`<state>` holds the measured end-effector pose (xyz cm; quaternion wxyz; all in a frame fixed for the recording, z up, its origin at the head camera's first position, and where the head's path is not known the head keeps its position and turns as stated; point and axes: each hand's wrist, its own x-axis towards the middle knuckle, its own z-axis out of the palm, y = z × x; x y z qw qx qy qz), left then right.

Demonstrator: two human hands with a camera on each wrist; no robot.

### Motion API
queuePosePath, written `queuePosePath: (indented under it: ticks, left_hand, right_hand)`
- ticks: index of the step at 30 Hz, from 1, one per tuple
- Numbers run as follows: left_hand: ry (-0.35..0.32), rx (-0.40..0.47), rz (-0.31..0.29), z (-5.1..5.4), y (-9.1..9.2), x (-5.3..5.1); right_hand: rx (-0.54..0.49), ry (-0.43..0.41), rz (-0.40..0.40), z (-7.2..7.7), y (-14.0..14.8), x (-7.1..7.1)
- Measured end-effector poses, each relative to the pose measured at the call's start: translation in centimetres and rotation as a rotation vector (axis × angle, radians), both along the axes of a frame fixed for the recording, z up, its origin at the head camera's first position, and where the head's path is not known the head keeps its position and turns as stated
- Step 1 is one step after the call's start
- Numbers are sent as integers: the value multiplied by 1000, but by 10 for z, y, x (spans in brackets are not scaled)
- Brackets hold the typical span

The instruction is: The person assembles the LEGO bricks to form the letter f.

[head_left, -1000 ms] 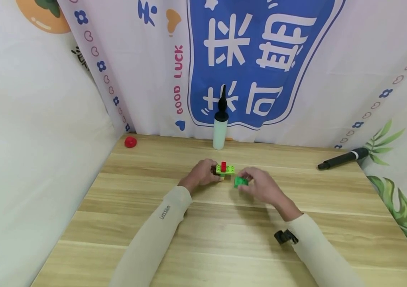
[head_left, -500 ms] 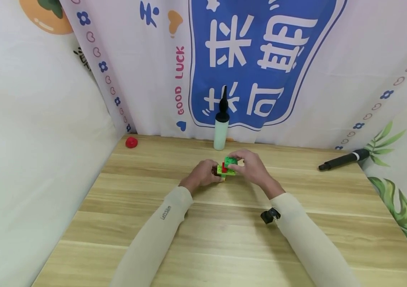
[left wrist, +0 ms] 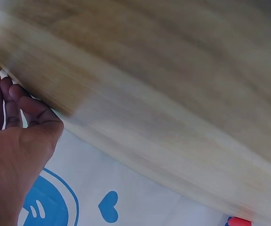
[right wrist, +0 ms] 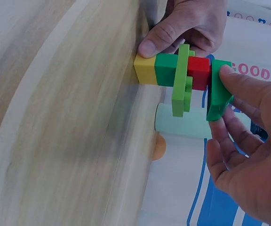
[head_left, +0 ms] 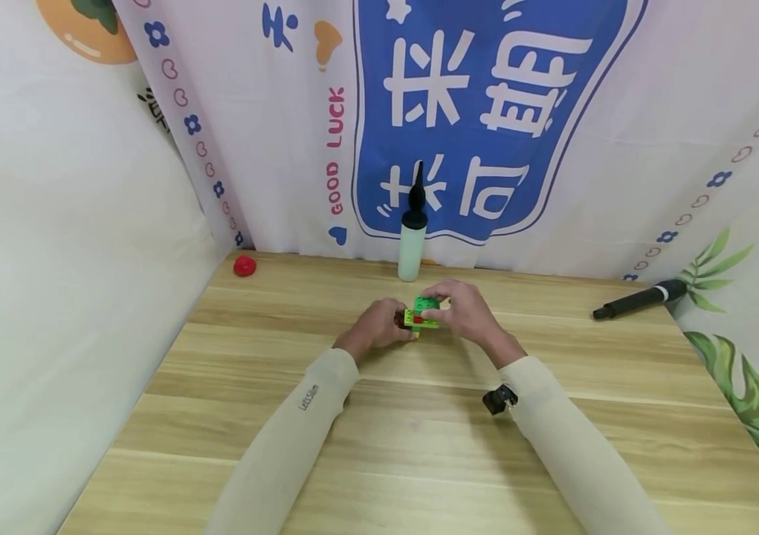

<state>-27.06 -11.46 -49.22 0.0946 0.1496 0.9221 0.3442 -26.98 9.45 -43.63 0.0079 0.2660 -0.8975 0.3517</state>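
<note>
A small toy-brick tower stands on the table, best seen in the right wrist view. From its base run a yellow brick (right wrist: 146,70), a green brick (right wrist: 165,69), a lime plate (right wrist: 179,89) and a red brick (right wrist: 199,73). Thumb and fingers of my left hand (head_left: 377,324) hold the tower low down, by the yellow and green bricks. My right hand (head_left: 468,310) pinches a green sloped brick (right wrist: 216,96) on top of the red one. Whether those two are fully joined I cannot tell. The left wrist view cuts off most of the tower beyond the left fingers.
Behind the tower, a pale green pump (head_left: 410,249) with a black nozzle stands by the printed cloth. A red object (head_left: 244,265) lies at the table's far left corner. Toward the right edge is a black cylindrical tool (head_left: 640,299) with a white band.
My right hand has carried the green sloped brick left and up from beside the tower, then lowered it onto the red brick. The left hand has kept its hold.
</note>
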Motion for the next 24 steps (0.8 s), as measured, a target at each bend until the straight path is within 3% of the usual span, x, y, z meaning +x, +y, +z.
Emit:
queuePosePath:
  ticks: [17,24]
  left_hand:
    - [-4,8,0,2,-2,1]
    - [-11,13,-2,1,-1,0]
  right_hand:
    - [41,-56,-18,1,-4,-5]
    - [-3,-85,14,-10,4,-7]
